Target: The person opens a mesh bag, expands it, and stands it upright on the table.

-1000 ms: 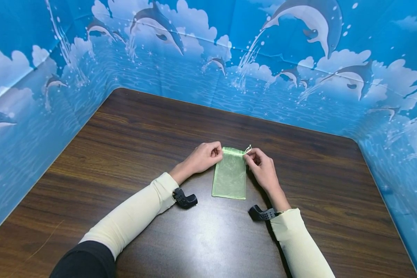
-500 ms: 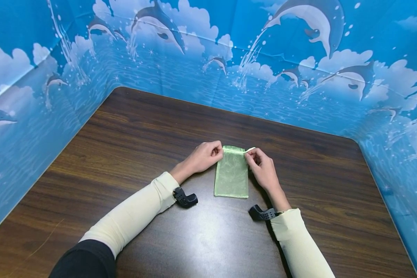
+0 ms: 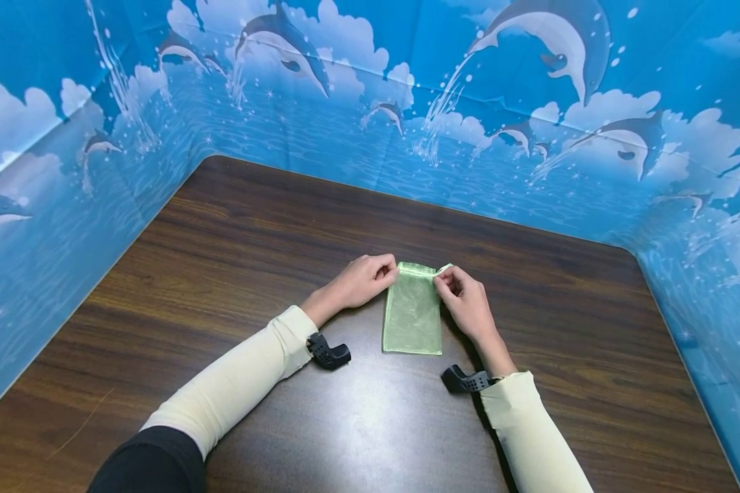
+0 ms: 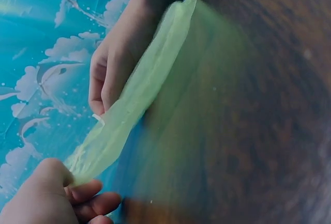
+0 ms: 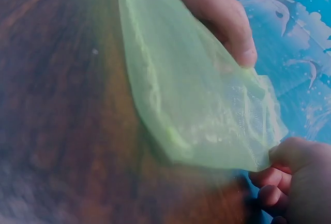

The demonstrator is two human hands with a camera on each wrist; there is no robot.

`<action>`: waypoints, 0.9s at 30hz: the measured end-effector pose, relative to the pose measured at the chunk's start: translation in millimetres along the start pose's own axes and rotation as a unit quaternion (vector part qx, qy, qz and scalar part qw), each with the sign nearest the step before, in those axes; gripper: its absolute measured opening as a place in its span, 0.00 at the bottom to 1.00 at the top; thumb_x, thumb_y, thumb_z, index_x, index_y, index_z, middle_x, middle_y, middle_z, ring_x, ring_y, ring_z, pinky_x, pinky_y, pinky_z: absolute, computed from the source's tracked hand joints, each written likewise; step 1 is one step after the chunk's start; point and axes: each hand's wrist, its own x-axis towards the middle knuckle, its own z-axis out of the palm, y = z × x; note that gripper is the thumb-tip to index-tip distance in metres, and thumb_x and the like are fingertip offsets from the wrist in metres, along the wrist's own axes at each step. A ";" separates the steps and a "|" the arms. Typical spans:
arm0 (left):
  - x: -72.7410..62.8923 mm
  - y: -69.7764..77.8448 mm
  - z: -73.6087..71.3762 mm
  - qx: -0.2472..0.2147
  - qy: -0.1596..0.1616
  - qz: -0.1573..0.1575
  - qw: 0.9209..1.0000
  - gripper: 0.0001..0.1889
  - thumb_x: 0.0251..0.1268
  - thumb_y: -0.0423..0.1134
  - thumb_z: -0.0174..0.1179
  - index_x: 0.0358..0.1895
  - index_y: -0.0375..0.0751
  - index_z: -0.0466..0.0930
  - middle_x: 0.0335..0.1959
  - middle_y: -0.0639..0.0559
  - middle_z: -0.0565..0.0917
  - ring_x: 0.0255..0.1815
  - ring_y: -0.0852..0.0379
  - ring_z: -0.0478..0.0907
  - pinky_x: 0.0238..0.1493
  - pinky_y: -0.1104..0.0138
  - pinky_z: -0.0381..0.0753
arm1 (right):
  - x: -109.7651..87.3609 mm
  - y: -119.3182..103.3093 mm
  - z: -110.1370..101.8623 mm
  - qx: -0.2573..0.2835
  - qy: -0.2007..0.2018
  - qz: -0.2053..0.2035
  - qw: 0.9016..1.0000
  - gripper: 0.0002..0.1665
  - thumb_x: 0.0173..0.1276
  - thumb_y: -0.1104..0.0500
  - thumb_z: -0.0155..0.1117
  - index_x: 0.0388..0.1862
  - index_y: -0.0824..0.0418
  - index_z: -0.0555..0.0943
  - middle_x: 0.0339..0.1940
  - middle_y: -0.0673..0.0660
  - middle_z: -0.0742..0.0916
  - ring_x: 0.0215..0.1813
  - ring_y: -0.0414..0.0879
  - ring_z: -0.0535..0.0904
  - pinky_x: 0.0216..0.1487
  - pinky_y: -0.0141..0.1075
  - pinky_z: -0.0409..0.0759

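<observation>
Between the two hands hangs a sheer green drawstring pouch (image 3: 412, 315), its gathered top edge uppermost and its flat body below, above the table. My left hand (image 3: 367, 279) pinches the pouch's upper left corner between thumb and fingers. At the opposite upper corner, my right hand (image 3: 465, 298) pinches the pouch beside the pale drawstring, whose end sticks up past the fingertips. The left wrist view shows the pouch (image 4: 150, 74) nearly edge-on, stretched between both hands. In the right wrist view the translucent pouch (image 5: 176, 79) looks flat, with nothing visible inside.
A dark wood-grain table (image 3: 253, 233) spreads beneath the hands. Blue dolphin-print cloth (image 3: 358, 82) stands along its back and sides. Black wrist cameras (image 3: 329, 352) sit on both forearms, over cream sleeves (image 3: 234, 383).
The pouch has shifted slightly to the right and swayed a little. The drawstring loop at the right hand now lies lower and closer to the fingers. Both hands keep their grip.
</observation>
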 end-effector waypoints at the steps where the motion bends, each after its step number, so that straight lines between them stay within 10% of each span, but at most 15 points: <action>1: -0.4 0.6 0.1 -0.002 0.000 -0.006 1.000 0.11 0.83 0.42 0.49 0.36 0.50 0.77 0.21 0.57 0.72 0.22 0.61 0.65 0.30 0.68 0.64 | -0.2 0.1 0.0 0.001 0.000 0.000 1.000 0.09 0.80 0.53 0.62 0.43 0.57 0.83 0.33 0.54 0.85 0.30 0.43 0.75 0.33 0.30 0.71; 27: -0.2 4.2 -1.1 -0.002 0.020 -0.007 1.000 0.07 0.74 0.34 0.52 0.34 0.47 0.74 0.24 0.56 0.74 0.24 0.61 0.68 0.33 0.69 0.66 | -0.5 0.6 -2.7 0.029 -0.003 -0.005 1.000 0.06 0.76 0.58 0.61 0.38 0.56 0.82 0.26 0.52 0.82 0.24 0.42 0.75 0.26 0.32 0.73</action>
